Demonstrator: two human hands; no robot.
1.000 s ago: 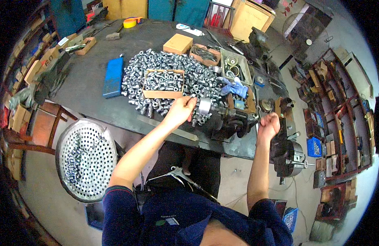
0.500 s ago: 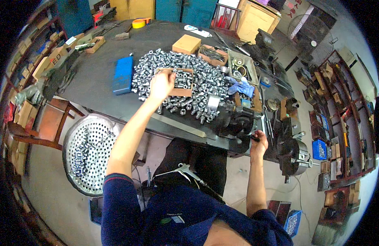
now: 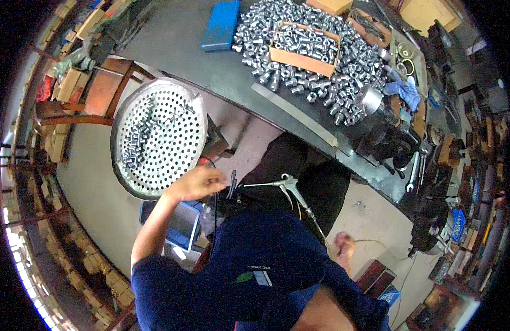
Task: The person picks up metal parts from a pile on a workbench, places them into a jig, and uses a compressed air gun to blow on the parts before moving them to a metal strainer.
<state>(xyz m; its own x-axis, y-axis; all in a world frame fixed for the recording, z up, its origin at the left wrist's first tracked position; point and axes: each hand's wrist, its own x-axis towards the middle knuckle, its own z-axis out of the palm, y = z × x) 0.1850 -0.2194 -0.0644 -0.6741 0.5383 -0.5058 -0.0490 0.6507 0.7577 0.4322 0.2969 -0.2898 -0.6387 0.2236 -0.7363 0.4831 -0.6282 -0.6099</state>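
My left hand [image 3: 195, 183] is over the front edge of the round perforated metal tray [image 3: 175, 149], its fingers curled together; what they hold, if anything, is hidden. Small metal pieces [image 3: 134, 140] lie in a cluster on the tray. Beside my fingertips stand thin dark rods [image 3: 233, 182]. Low by my right side, my right hand [image 3: 344, 246] is blurred, so its grip cannot be read. Across my dark-clothed lap lies a silver air blow gun [image 3: 292, 190] with a hose.
On the dark workbench [image 3: 183, 55] a heap of metal fittings [image 3: 299, 85] surrounds an open cardboard box [image 3: 302, 60]. A blue case [image 3: 221, 25] is left of it. A machine with a round chuck [image 3: 371, 99] and wrenches [image 3: 414, 171] occupy the right. A wooden chair [image 3: 103, 91] stands behind the tray.
My left hand has left the cardboard box and come down to the tray's edge. My right hand has dropped from the bench machine to my side. The view has tilted downward and turned.
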